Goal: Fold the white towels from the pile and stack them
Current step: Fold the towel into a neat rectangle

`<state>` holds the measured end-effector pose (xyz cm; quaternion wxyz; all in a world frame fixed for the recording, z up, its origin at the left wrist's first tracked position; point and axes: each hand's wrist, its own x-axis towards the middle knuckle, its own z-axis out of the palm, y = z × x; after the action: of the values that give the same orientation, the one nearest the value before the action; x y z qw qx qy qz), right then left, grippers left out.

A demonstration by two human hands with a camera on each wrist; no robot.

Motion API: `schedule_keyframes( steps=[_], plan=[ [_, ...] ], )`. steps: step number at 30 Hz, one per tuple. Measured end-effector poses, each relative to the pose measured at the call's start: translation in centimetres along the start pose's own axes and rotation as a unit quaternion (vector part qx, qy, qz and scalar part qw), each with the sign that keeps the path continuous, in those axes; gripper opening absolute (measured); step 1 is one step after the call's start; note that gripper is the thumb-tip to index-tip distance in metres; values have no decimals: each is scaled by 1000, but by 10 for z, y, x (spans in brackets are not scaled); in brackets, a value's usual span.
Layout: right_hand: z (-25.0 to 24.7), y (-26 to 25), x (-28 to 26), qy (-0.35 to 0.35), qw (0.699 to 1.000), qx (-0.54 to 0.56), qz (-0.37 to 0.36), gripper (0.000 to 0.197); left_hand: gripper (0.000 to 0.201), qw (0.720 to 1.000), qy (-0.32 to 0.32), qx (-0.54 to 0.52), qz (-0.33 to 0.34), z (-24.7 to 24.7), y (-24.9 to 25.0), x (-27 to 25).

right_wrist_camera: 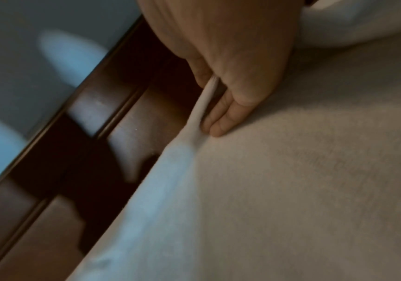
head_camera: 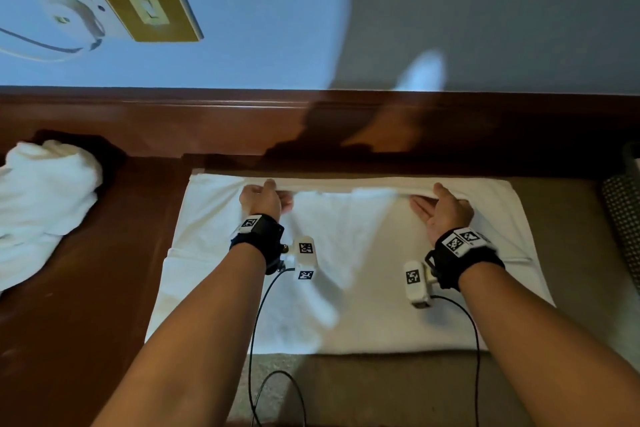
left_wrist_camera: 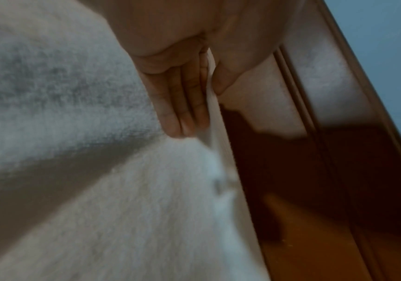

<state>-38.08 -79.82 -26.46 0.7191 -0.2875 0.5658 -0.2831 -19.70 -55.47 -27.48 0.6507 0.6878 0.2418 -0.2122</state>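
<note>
A white towel (head_camera: 349,253) lies spread flat in front of me, its far edge near the dark wooden ledge. My left hand (head_camera: 265,199) pinches that far edge left of centre, thumb on top and fingers under the hem (left_wrist_camera: 210,106). My right hand (head_camera: 441,206) pinches the same edge right of centre, the hem (right_wrist_camera: 204,102) caught between thumb and fingers. The edge between my hands is lifted slightly off the towel. A crumpled pile of white towels (head_camera: 45,198) sits at the far left on the wood.
A dark wooden ledge (head_camera: 346,128) runs along the wall just beyond the towel. A wall plate with a switch and a plugged cable (head_camera: 104,0) hangs above at the left. A patterned dark object (head_camera: 623,218) stands at the right edge. Wrist-camera cables trail towards me.
</note>
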Motion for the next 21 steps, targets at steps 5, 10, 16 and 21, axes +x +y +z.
schedule_keyframes(
  steps=[5,10,16,21],
  plan=[
    [-11,1,16,-80,952,-285,-78,31,29,983,-16,161,91,17,-13,-16],
    [-41,-13,24,-134,662,-674,-299,45,53,752,-160,567,296,59,-62,-97],
    [-79,-54,46,-137,452,-814,-338,62,70,610,-272,665,334,121,-138,-144],
    [-102,-87,85,-126,534,-774,-316,52,70,605,-209,685,348,140,-163,-143]
  ],
)
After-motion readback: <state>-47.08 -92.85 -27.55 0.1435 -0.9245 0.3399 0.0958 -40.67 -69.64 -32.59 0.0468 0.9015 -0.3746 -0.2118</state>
